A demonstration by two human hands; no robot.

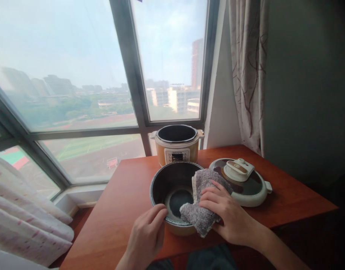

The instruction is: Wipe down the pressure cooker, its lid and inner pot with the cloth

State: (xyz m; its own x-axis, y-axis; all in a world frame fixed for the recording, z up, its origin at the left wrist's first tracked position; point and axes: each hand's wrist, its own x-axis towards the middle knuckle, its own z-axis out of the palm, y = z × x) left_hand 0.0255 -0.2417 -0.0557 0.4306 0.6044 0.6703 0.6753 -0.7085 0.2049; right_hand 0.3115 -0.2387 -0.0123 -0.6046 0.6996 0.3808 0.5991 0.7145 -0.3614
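A dark inner pot [166, 183] with a golden outside stands near the front of the table, tilted slightly toward me. My left hand [148, 230] pinches its rim at the near left. In my right hand [224, 210] is a grey fluffy cloth [202, 215], draped over the pot's right rim and partly inside it. The cloth hides that side of the rim. Just behind the pot is the pressure cooker body [161, 150], gold and white with a front control panel. To the right lies its round lid [249, 195], white-edged with a handle on top.
The reddish-brown wooden table [116, 202] ends at a right edge beyond the lid. Large windows [166, 67] rise behind it. One curtain [249, 82] hangs at the back right, another curtain [26, 221] at the left.
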